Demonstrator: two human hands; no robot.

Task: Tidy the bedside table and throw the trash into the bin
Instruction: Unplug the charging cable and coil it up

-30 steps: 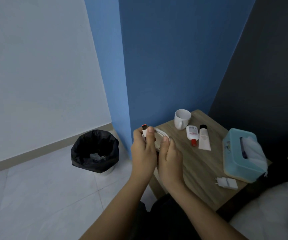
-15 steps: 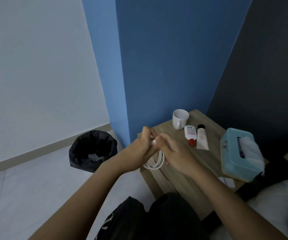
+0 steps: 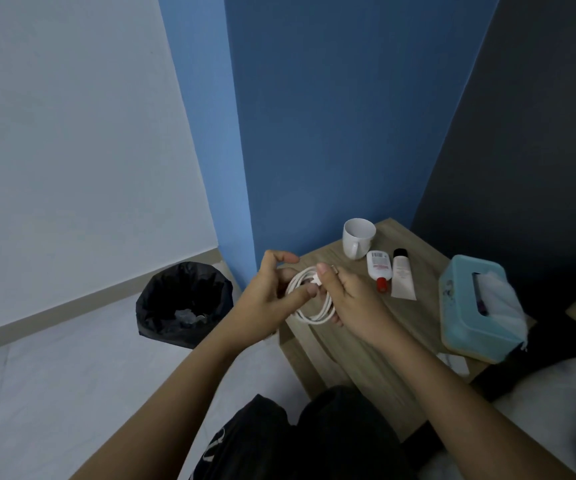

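Note:
A coiled white charging cable (image 3: 316,317) hangs between both hands above the left edge of the wooden bedside table (image 3: 376,344). My left hand (image 3: 265,303) pinches the coil from the left, its thumb and forefinger spread. My right hand (image 3: 352,299) grips the coil and its plug end from the right. On the floor to the left stands a bin (image 3: 184,303) with a black liner and some crumpled trash inside.
On the table stand a white mug (image 3: 357,237), a small white bottle with a red cap (image 3: 379,268), a white tube with a black cap (image 3: 401,277), a teal tissue box (image 3: 476,306) and a white charger plug (image 3: 456,363). White bedding (image 3: 556,410) lies at the lower right.
Both hands turned from upright to sideways while winding the cable; the coil now hangs lower between them, and the left fingers have spread apart.

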